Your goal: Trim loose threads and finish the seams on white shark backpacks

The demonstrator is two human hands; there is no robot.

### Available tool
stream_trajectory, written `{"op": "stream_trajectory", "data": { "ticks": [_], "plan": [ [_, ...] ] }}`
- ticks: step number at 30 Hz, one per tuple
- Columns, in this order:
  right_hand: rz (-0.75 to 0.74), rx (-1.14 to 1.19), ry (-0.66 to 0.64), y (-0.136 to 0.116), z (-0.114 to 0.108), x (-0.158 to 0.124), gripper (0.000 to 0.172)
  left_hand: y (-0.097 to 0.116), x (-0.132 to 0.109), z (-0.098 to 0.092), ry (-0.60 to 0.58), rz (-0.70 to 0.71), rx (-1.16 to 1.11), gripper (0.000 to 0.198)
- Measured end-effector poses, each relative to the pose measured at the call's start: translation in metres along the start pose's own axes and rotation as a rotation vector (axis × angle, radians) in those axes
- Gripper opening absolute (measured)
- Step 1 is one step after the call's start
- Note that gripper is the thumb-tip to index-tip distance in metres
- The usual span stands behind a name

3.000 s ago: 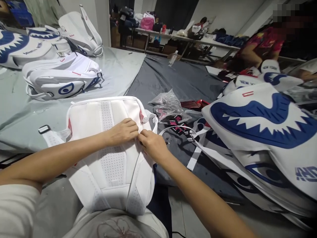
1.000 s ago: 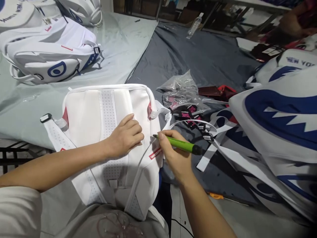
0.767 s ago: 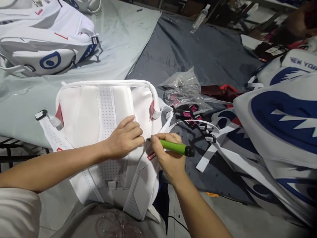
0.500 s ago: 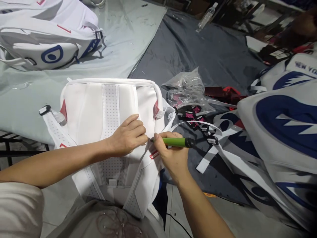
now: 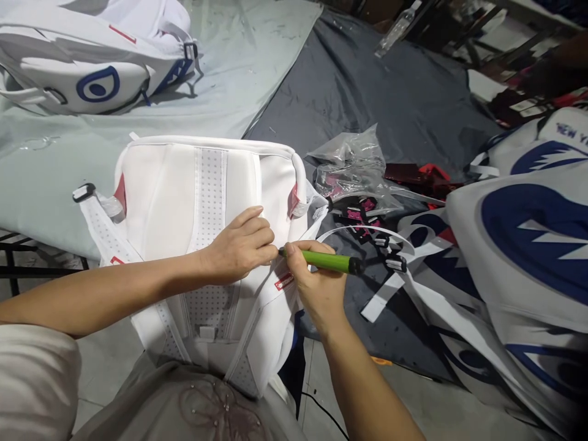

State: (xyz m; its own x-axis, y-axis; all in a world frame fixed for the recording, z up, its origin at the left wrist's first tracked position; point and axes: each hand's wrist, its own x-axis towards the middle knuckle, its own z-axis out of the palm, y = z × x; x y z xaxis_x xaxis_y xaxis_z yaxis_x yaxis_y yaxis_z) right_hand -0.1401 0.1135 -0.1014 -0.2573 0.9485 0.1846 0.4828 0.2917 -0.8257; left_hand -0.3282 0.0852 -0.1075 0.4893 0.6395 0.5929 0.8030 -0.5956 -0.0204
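A white backpack [image 5: 169, 202] lies with its back panel and shoulder straps up, its lower part against my lap. My right hand [image 5: 316, 275] is closed around a green marker [image 5: 331, 261], whose dark tip points left at the strap edge beside a red label [image 5: 283, 281]. My left hand [image 5: 243, 247] is closed on the right half of the back panel, its fingertips next to the marker's tip. Whatever is pinched between the left fingers is too small to make out.
More white bags with blue patches lie at the upper left [image 5: 96, 61] and right [image 5: 537, 226]. A clear plastic bag [image 5: 351, 162] and black buckles [image 5: 362, 214] lie right of the backpack. A clear bottle [image 5: 397, 29] is at the far edge.
The view has shifted slightly. The marker is tilted a little more downward at its right end. Both hands stay close together at the same part of the backpack.
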Motion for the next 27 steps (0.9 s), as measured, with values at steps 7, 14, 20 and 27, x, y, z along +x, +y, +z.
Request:
{"op": "stream_trajectory", "data": {
  "ticks": [7,14,20,27],
  "plan": [
    [0.034,0.044,-0.057,0.002,0.000,0.003,0.029,-0.001,0.000,-0.001,-0.032,-0.010,0.010,0.018],
    [0.061,0.039,-0.099,0.005,-0.002,0.004,0.028,-0.001,0.000,0.001,-0.073,-0.027,-0.016,0.017],
    [-0.008,-0.003,-0.056,0.002,-0.002,-0.011,0.026,0.004,-0.007,-0.003,-0.071,0.017,-0.030,0.017],
    [0.156,0.210,-0.027,-0.002,-0.022,-0.052,0.021,0.028,-0.015,-0.021,0.030,0.165,0.002,0.019]
  ]
}}
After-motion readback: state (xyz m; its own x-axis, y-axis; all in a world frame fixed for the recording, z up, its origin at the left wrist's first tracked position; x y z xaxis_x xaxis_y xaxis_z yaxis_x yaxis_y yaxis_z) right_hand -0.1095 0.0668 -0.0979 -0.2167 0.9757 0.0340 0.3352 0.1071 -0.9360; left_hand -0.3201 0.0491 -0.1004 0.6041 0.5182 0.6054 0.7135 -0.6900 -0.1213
